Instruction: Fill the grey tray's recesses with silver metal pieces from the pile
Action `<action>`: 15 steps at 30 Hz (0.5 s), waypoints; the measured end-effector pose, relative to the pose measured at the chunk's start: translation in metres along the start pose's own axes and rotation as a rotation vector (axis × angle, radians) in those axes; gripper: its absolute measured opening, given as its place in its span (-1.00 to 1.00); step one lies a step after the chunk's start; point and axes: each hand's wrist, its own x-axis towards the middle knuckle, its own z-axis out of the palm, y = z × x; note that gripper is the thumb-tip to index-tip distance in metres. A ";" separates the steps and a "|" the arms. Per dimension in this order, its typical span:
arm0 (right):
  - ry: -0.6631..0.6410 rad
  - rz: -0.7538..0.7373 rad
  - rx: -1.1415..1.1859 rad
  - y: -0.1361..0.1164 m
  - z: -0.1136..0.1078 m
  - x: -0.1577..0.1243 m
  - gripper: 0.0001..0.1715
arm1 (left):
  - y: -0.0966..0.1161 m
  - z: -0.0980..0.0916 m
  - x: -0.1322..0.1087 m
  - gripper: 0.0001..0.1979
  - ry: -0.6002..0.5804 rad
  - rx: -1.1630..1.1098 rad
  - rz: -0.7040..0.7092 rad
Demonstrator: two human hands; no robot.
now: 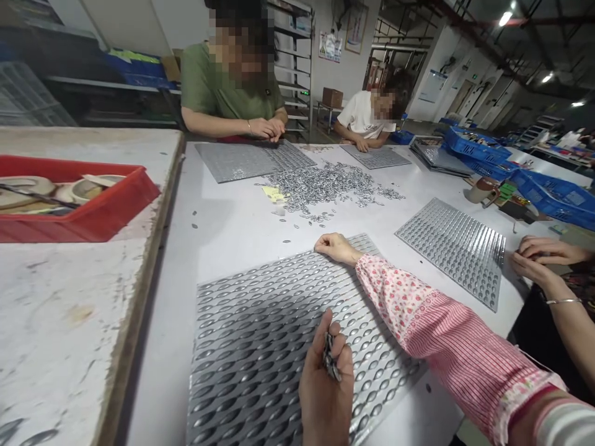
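Observation:
My left hand [326, 384] is curled, palm up, around a small bunch of dark silver, leaf-shaped pieces [331, 358]. Below it lies a large grey sheet [251, 347] with rows of shiny leaf-shaped bumps or pieces across it. At the sheet's far edge, my right hand [338, 248] has its fingers pinched together; whether a piece is between them is hidden. A pink patterned sleeve covers that forearm. Beyond the sheet spreads a loose pile of the same leaf-shaped pieces [325, 186], beside a yellow paper scrap [273, 194].
Co-workers sit at the far side over similar sheets [237, 161]. Another person's hands [548, 257] are at right, near another sheet [458, 248]. A red tray [93, 217] stands on the left bench. Blue crates [553, 198] and a mug [483, 189] are at right.

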 end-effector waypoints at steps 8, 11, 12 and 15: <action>0.068 -0.049 -0.021 -0.015 -0.001 -0.014 -0.92 | -0.005 -0.005 0.001 -0.85 0.008 0.128 0.067; -0.110 -0.066 0.197 -0.025 -0.006 -0.044 -0.83 | -0.006 -0.006 0.002 -0.83 0.023 0.160 0.154; -0.238 -0.076 0.310 -0.029 -0.009 -0.057 -0.77 | -0.006 -0.006 0.003 -0.83 0.026 0.150 0.165; -0.619 -0.121 0.426 -0.042 -0.018 -0.096 -0.62 | -0.005 -0.006 0.006 -0.84 0.023 0.095 0.148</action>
